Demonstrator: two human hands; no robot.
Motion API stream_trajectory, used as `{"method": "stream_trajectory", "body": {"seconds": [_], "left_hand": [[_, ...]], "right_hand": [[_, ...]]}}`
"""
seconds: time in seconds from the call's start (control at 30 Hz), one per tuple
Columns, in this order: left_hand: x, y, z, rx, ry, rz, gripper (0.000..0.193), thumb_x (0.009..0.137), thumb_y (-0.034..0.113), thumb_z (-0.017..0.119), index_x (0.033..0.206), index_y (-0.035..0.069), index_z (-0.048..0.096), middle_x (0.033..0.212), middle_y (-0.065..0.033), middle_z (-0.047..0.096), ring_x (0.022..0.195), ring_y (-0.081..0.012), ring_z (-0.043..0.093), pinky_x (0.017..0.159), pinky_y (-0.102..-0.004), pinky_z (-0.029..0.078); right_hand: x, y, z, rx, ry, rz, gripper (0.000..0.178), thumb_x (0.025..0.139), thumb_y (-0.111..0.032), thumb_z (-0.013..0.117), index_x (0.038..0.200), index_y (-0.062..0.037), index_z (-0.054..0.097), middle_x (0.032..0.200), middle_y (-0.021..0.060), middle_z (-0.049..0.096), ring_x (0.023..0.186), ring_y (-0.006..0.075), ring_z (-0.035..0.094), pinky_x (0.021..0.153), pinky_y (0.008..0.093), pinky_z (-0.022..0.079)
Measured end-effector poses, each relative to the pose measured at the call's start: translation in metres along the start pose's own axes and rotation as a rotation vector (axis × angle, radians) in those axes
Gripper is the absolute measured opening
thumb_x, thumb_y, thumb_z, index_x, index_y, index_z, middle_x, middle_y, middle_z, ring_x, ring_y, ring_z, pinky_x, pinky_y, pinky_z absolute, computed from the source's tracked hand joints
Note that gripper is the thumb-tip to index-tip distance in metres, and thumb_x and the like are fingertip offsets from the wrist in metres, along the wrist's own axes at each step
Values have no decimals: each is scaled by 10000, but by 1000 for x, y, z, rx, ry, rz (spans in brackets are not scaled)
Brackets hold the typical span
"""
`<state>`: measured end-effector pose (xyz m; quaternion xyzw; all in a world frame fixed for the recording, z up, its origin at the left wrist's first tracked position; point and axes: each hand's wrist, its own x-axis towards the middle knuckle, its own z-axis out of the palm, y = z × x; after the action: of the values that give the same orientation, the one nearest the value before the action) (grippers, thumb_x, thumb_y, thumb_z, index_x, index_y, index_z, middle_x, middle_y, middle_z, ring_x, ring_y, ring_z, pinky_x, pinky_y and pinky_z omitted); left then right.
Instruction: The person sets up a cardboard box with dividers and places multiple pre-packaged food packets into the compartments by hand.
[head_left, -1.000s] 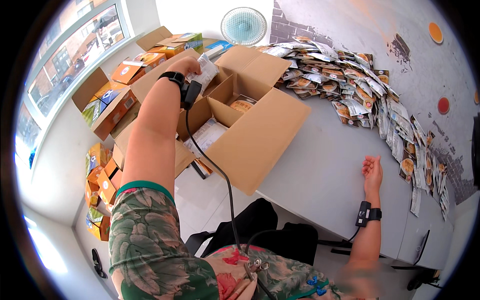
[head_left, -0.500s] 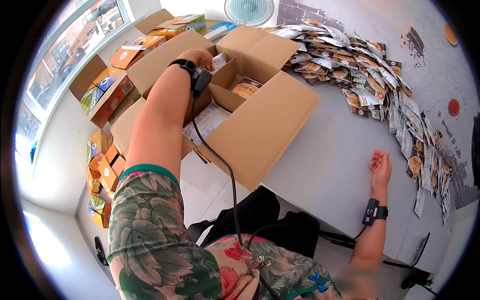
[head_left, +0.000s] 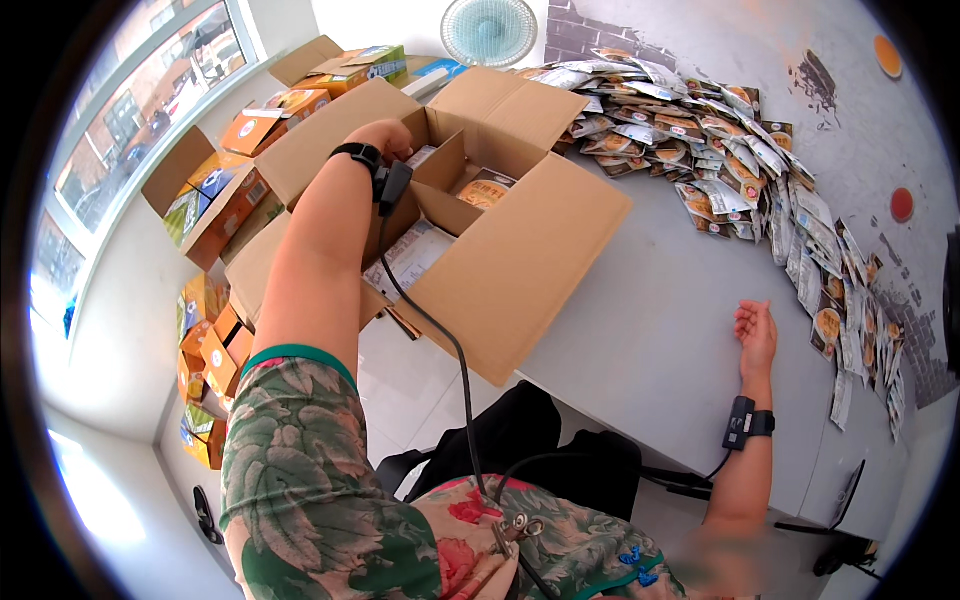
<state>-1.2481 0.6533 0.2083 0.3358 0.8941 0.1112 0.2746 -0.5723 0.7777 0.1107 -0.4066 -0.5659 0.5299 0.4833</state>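
Observation:
An open cardboard box point(head_left: 520, 270) with inner dividers stands on the left part of the table. My left hand point(head_left: 385, 137) reaches into its far left compartment, fingers bent down around a whitish flat packet point(head_left: 424, 154); the fingertips are partly hidden. A packet with a printed food picture point(head_left: 487, 190) lies in the far right compartment. White packets point(head_left: 412, 252) lie in the near compartment, below my left wrist. My right hand point(head_left: 757, 332) rests on the grey tabletop at the right, palm turned sideways, fingers loosely curled and holding nothing.
A long heap of foil food packets point(head_left: 700, 150) curves along the table's far and right edge. Orange and green cartons point(head_left: 215, 195) are stacked at the left under the window. A fan point(head_left: 488, 32) stands at the back. A black cable point(head_left: 462, 370) hangs from my left wrist.
My left hand has lowered the packet deeper into the box and slightly left. The view has shifted a little. My right hand has stayed in place.

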Motion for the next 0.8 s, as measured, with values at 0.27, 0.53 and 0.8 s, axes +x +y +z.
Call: {"method": "stream_trajectory", "body": {"seconds": [0.27,0.53,0.8], "left_hand": [[-89,51,6,-32,-72,23,543,882,486,476,1163,30,564,1218,-134,550,1078,-268,556,871,-454,441],[-107,73,31,355,80,195,488,875,414,504,1005,-44,608,954,-145,622,871,-277,590,711,-392,449],[-80,95,51,517,166,333,484,867,432,515,923,-31,646,930,-183,650,872,-333,614,778,-417,465]], "right_hand": [[1,-2,3,8,-29,7,445,957,-416,381,932,-21,584,764,14,565,632,67,483,583,194,396],[1,0,2,-33,-48,3,458,953,-429,384,946,-17,583,773,20,571,628,65,487,588,195,397],[-2,4,-18,-34,-2,-5,433,948,-412,416,910,-22,601,738,19,591,586,63,508,533,199,414]]}}
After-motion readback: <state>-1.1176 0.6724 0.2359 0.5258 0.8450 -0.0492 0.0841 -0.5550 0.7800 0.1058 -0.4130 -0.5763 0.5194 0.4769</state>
